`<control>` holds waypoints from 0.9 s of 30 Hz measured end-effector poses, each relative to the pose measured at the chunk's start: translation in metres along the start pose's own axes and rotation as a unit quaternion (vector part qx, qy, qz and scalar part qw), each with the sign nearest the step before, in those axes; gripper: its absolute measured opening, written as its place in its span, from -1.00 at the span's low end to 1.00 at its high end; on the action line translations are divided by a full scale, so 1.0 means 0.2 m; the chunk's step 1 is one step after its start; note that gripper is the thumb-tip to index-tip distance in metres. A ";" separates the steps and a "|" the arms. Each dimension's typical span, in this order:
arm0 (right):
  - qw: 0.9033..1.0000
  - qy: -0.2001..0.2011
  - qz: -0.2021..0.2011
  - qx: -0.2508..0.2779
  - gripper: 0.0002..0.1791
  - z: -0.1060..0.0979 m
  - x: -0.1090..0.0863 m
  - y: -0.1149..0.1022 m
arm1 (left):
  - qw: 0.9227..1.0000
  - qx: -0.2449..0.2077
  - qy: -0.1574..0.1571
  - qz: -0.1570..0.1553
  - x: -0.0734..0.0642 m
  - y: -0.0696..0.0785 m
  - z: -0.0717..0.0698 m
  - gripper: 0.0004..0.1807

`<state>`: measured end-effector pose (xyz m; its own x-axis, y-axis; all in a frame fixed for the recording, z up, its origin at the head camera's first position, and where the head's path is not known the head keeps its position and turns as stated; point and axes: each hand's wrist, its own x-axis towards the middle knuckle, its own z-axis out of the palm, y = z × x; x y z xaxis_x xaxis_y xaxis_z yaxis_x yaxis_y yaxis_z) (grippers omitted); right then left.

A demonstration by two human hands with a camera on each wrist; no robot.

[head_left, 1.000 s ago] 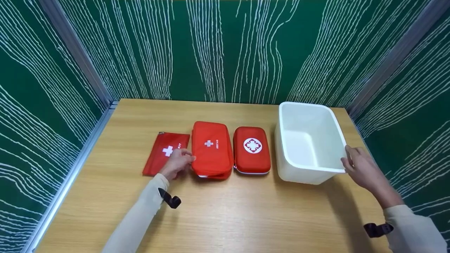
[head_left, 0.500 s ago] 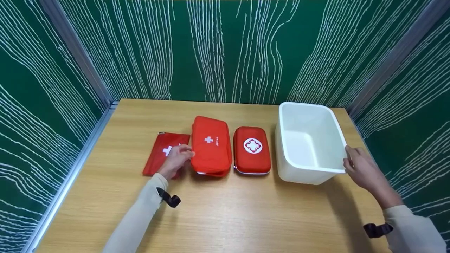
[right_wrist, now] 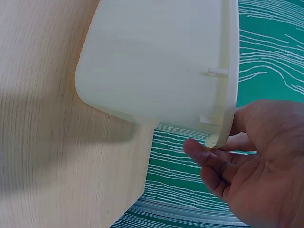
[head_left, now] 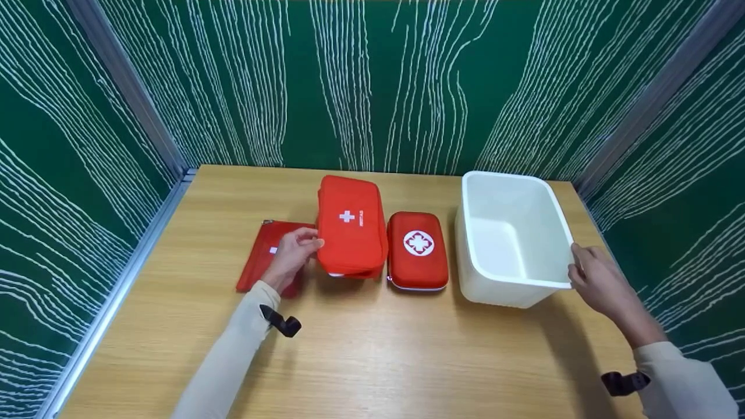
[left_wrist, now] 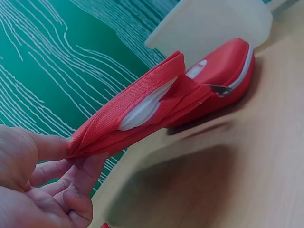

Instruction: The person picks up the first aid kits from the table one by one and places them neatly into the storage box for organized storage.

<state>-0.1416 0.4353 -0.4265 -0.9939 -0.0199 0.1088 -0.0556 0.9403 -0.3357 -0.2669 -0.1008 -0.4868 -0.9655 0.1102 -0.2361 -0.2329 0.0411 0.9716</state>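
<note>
The red bag (head_left: 352, 247) is up in the air just over the wooden table (head_left: 401, 355), left of the middle, with its shadow on the wood underneath. It's bright red fabric with rounded corners, a small white cross (head_left: 347, 216) on the front and a line of tiny white lettering next to that. From the left wrist view it's pretty slim and kinda floppy, with the end folding open and something white (left_wrist: 147, 109) poking out of the gap. Could be lining or contents, honestly can't tell from that angle.

The left hand (head_left: 294, 253) has the bag's left edge pinched between thumb and fingers, so it's tilted rather than flat. Below that hand is a flat red pouch (head_left: 256, 265) on the table, partly covered by the hand.

On the bag's other side, a red hard case (head_left: 418, 270) with a white round badge and a pale zip lies flat on the table. Then comes the white bin (head_left: 495, 294), standing upright, and the right hand (head_left: 602, 279) is gripping its rim at the near right corner. Green wall (head_left: 401, 87) with squiggly white lines behind everything.
</note>
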 end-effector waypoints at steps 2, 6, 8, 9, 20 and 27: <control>1.000 -0.007 0.006 0.003 -0.46 0.00 0.00 0.00 | 1.000 0.000 0.000 -0.003 0.00 0.02 0.01 -0.66; 1.000 -0.015 0.020 0.007 -0.45 0.00 0.01 0.00 | 1.000 0.003 -0.001 -0.008 0.00 0.05 0.03 -0.67; 0.999 -0.018 0.028 0.009 -0.45 0.00 0.00 0.00 | 1.000 0.004 -0.005 -0.003 0.00 0.07 0.05 -0.69; 0.999 -0.018 0.030 0.010 -0.45 0.00 0.00 0.00 | 1.000 0.005 -0.007 -0.001 0.00 0.08 0.06 -0.70; 0.999 -0.017 0.040 0.008 -0.45 0.00 0.00 0.00 | 0.999 -0.014 -0.033 -0.002 -0.02 0.16 0.15 -0.64; 1.000 0.019 0.019 -0.002 -0.49 0.01 0.01 0.00 | 0.998 -0.031 -0.046 0.012 -0.02 0.20 0.21 -0.66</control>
<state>-0.1437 0.4348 -0.4284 -0.9909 0.0280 0.1313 -0.0179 0.9417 -0.3360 -0.2677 -0.0578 -0.4477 -0.9566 0.2017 -0.2102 -0.2194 -0.0243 0.9753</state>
